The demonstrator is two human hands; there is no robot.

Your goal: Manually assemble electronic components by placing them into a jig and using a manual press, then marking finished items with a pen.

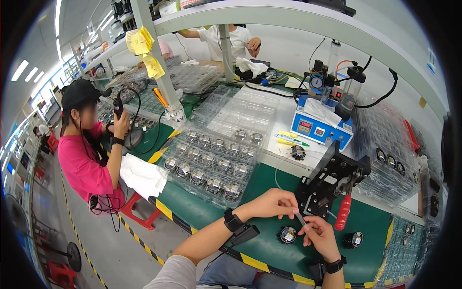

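Note:
My left hand and my right hand meet over the green mat, both with closed fingers. Between them is a thin, narrow grey strip; the left fingertips pinch its upper end and the right fingers grip its lower end. What the strip is exactly is too small to tell. Just below my hands a round black-rimmed electronic module lies on the mat. A similar module stands to the right of my right hand. Behind my hands rises a black clamp fixture with a red handle.
Clear trays holding several round modules lie to the left. A blue dispenser box with a gauge stands behind the fixture. Stacked clear trays and bubble wrap are at right. A co-worker in pink sits at left.

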